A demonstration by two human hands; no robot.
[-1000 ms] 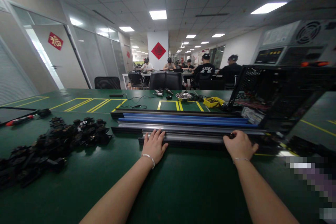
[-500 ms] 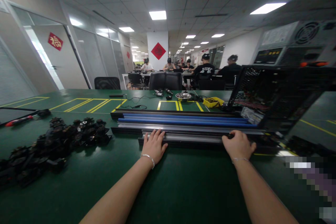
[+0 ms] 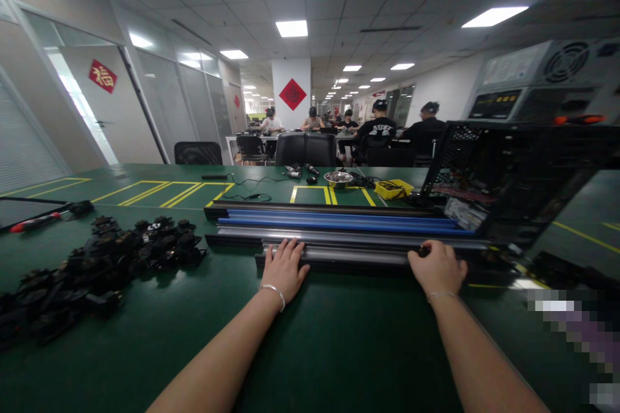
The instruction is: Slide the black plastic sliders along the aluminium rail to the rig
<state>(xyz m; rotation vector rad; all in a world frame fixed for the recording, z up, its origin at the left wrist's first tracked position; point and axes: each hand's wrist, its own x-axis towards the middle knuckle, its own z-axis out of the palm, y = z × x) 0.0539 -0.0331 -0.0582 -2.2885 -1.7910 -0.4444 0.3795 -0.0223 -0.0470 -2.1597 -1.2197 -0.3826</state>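
Note:
My left hand (image 3: 285,271) lies with fingers spread on the left part of the nearest grey-and-black metal rail (image 3: 358,259). At that rail's right part, my right hand (image 3: 440,268) is closed, thumb and fingers curled round something small and dark, mostly hidden by the fingers. Behind the near rail lie more long rails side by side: a silver-grey one (image 3: 339,236), a blue one (image 3: 339,220) and a black one (image 3: 320,206) farthest back. All rest lengthwise across the green table (image 3: 339,342).
A heap of black parts (image 3: 121,264) lies to the left, near a red-handled tool (image 3: 36,222). An opened computer case (image 3: 523,174) stands at right, with power supplies (image 3: 542,68) beyond. Behind the rails are a metal bowl (image 3: 338,179) and a yellow tray (image 3: 393,190). People sit farther off.
My right hand has shifted very slightly, its fingers turning a little to the left. The left hand and the rails look unmoved.

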